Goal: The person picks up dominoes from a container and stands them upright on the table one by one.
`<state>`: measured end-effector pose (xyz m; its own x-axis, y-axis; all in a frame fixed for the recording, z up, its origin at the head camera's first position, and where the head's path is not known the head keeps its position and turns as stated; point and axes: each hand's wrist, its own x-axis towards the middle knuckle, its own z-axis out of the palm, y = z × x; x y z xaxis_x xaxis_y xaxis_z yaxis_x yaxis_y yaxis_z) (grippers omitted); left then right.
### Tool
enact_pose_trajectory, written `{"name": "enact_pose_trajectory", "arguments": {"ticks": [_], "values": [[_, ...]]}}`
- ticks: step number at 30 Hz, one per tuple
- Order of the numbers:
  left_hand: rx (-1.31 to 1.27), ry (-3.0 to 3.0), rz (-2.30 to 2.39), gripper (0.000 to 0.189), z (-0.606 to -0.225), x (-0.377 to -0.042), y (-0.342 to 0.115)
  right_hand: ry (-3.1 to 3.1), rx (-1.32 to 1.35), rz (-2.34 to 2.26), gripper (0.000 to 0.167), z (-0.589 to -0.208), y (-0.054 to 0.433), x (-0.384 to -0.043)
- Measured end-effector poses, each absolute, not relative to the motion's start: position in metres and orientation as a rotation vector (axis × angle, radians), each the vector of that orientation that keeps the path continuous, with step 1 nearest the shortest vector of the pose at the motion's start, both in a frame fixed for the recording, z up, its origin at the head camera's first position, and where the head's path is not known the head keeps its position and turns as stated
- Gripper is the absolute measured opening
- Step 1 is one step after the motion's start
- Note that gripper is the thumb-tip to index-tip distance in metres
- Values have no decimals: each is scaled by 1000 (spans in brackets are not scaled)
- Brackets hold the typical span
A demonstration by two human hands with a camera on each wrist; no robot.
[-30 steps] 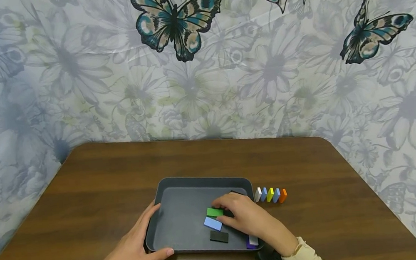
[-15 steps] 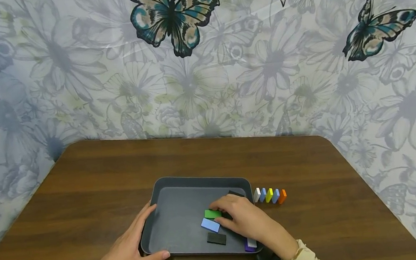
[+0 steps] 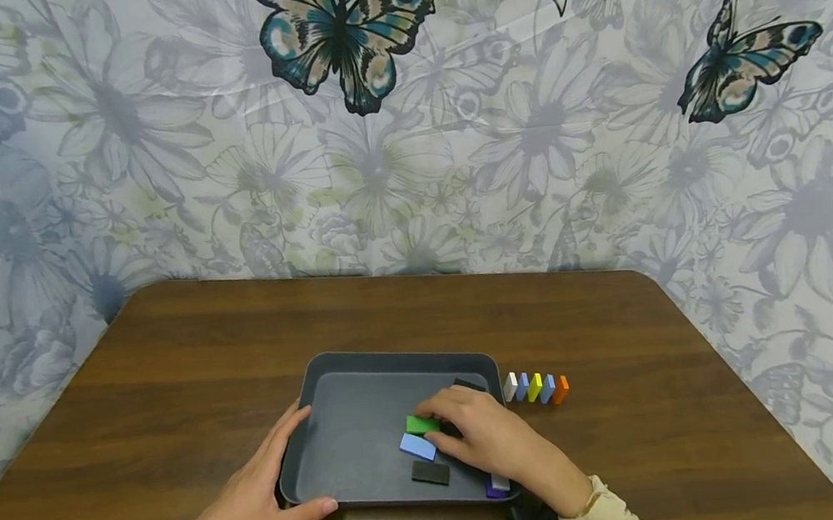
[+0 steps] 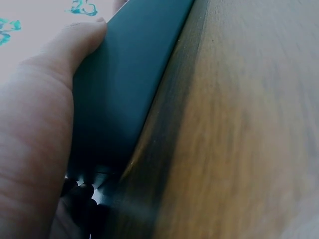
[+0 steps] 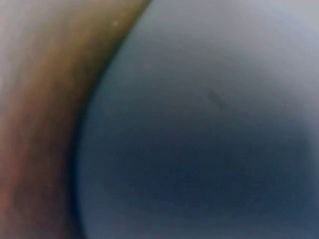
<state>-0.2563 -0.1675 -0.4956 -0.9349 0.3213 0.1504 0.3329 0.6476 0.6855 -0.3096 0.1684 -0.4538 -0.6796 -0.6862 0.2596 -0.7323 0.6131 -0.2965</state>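
Observation:
In the head view a grey tray (image 3: 358,433) lies on the wooden table. My left hand (image 3: 247,502) grips its near left corner, thumb on the front rim and fingers along the left side. The left wrist view shows that thumb against the tray's outer wall (image 4: 129,64). Inside the tray, my right hand (image 3: 490,437) pinches a green domino (image 3: 420,424) between thumb and fingertips. A light blue domino (image 3: 417,447) lies just in front of it, close to the thumb, and a black domino (image 3: 430,472) lies nearer the front rim. The right wrist view is blurred.
Right of the tray, several dominoes stand in a row: a white one (image 3: 511,386), blue ones, a yellow one (image 3: 535,387) and an orange one (image 3: 560,389). A purple domino (image 3: 495,488) sits in the tray's front right corner. A butterfly-patterned wall covering (image 3: 408,169) rises behind the table.
The view has shifted slightly. Both hands keep their places on the tray and at the green domino.

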Motion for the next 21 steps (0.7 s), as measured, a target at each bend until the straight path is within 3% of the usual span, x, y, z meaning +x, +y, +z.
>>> {"name": "enact_pose_trajectory", "arguments": {"ticks": [21], "values": [[-575,-2836,-1158,103,-495,-256,-166,-2568,1283,686,33,-457,172,-311]]}}
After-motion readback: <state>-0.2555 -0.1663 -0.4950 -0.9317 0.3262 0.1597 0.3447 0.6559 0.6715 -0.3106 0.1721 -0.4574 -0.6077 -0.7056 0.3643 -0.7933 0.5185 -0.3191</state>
